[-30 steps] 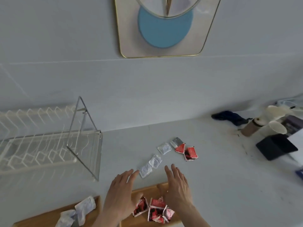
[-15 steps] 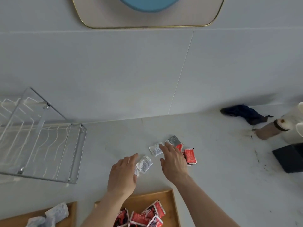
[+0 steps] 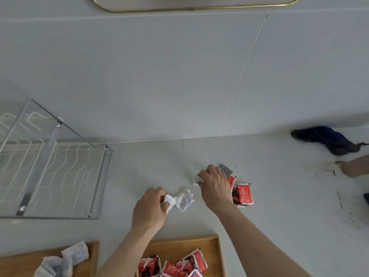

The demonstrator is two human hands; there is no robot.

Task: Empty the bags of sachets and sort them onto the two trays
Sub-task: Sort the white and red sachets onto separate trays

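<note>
My left hand pinches a white sachet on the counter, with a second white sachet lying just right of it. My right hand closes on another white sachet. Beside that hand lie a silver sachet and red sachets. Near the bottom edge, the right wooden tray holds several red sachets. The left wooden tray holds white sachets. No bag is in view.
A wire dish rack stands on the counter at the left. A dark blue cloth lies at the back right against the wall. A brown object shows at the right edge.
Both hands moved forward from the trays to the loose sachets. Each has closed its fingers on a white sachet. The view tilted down and shifted.
</note>
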